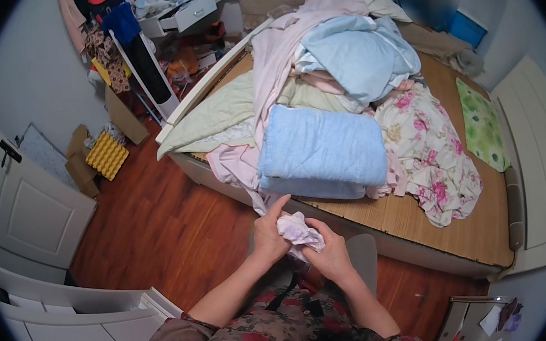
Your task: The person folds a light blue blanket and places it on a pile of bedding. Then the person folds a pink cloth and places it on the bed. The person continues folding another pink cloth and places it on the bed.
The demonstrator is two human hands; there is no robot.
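A small crumpled cloth, white with pale purple (300, 230), is bunched between my two hands in front of my body. My left hand (271, 235) holds its left side, with the index finger pointing away from it. My right hand (329, 252) grips its right side with thumb and fingers. Just beyond my hands, a folded light blue quilt (320, 148) lies on the near edge of the bed (372, 215). Right of the quilt is a heap of floral fabric (437, 163), and behind it a bunched pale blue cover (356, 57).
Pale green bedding (221, 106) and a pink sheet (271, 61) spread over the bed's left part. A green mat (482, 123) lies near the headboard (538, 157). A white door (31, 196) and yellow egg tray (107, 155) are at left. A cabinet (76, 336) stands lower left.
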